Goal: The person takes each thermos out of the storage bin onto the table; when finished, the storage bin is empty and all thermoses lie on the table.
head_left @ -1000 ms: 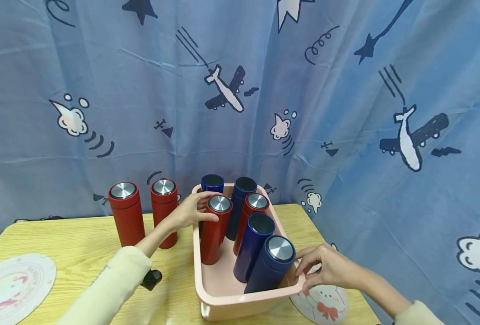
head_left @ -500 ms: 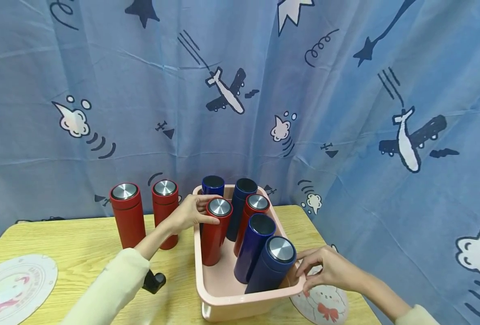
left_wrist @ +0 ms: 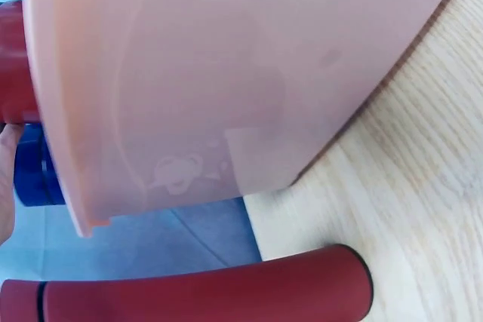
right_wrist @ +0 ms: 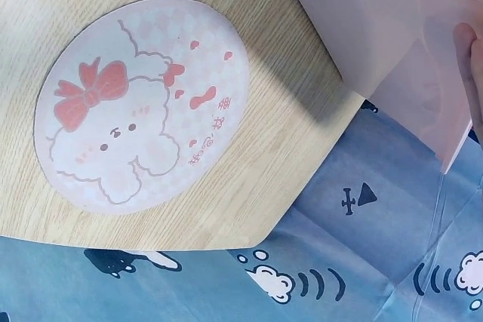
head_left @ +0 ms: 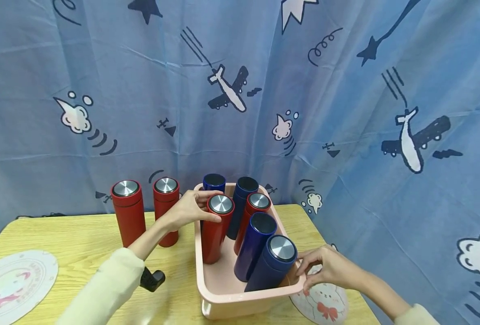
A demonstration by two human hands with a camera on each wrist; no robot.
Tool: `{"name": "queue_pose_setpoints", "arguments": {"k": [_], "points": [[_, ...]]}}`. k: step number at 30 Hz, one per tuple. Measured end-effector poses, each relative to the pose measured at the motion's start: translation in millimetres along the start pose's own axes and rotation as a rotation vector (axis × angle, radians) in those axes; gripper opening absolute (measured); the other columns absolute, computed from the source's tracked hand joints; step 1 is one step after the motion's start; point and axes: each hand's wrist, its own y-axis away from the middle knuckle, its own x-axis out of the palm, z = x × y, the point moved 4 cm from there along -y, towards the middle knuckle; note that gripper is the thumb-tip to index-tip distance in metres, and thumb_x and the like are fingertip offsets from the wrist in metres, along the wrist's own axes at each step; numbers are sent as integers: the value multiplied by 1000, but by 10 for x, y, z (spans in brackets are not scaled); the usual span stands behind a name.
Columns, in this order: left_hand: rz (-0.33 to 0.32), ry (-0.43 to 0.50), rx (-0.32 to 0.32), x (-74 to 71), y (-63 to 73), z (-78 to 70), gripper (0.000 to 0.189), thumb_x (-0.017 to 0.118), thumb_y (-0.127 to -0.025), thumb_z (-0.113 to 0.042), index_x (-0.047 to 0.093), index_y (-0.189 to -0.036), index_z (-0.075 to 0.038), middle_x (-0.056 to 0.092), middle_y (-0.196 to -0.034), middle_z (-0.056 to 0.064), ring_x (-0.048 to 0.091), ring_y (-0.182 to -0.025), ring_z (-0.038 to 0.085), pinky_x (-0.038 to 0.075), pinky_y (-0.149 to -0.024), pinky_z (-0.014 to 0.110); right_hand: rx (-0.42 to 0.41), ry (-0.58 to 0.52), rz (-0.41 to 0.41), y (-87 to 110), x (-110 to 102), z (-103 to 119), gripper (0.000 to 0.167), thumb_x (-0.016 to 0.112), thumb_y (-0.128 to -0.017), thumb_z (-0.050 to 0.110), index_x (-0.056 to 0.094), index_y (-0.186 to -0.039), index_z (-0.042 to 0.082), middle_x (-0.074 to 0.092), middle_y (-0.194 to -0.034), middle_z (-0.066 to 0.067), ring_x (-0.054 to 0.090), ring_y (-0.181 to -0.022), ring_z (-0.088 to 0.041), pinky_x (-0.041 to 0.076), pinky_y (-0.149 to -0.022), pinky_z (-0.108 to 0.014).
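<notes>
A pink plastic bin (head_left: 223, 300) holds several upright vacuum flasks. My left hand (head_left: 188, 210) reaches over its left rim and grips a red flask (head_left: 213, 241) near the silver-topped lid, thumb in front and fingers behind. Another red flask (head_left: 245, 219) and several blue flasks (head_left: 256, 246) stand beside it, a dark blue one (head_left: 270, 268) leaning in the front right corner. At the bin's right rim, my right hand (head_left: 329, 266) pinches the edge between thumb and fingers. In the left wrist view, the bin's wall (left_wrist: 189, 73) covers most of the gripped flask.
Two more red flasks (head_left: 130, 221) stand on the wooden table left of the bin. One round mat (head_left: 18, 284) lies at the table's left, another mat (right_wrist: 143, 111) on the right beside the bin. A patterned blue curtain (head_left: 142, 113) hangs behind the table.
Hardly anything differs: the left hand stays on the red flask and the right on the rim. The head view shifts slightly, and the left forearm tilts a little.
</notes>
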Motion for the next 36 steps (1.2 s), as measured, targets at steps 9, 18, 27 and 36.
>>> {"name": "queue_pose_setpoints", "arguments": {"k": [9,18,27,36], "points": [[-33,32,-22,-74,48,-96,72,83,-74,-9,51,-138,-5,68,-113,12,60,-115,23,53,-89,32,7,-17,9,-6,6,-7,22,81,-72,22,74,-86,6,68,-106,-23,69,-84,-11,58,-65,-27],[-23,51,-29,-44,32,-313,69,82,-74,-7,53,-137,-8,70,-110,11,68,-98,21,53,-89,35,-3,-11,4,0,4,5,22,80,-72,23,74,-85,6,67,-106,-25,69,-84,-10,58,-65,-26],[0,74,19,-59,78,-605,66,81,-75,-6,56,-136,-11,70,-109,12,68,-98,22,54,-86,35,3,-50,8,11,9,-10,21,80,-73,20,73,-87,5,66,-107,-26,69,-88,-12,58,-67,-28],[-2,97,70,-56,168,-928,66,81,-73,-6,56,-135,-10,69,-111,12,67,-102,22,54,-87,36,-10,-75,4,7,12,-21,21,80,-74,19,73,-88,3,68,-105,-23,69,-87,-12,58,-66,-29]]}}
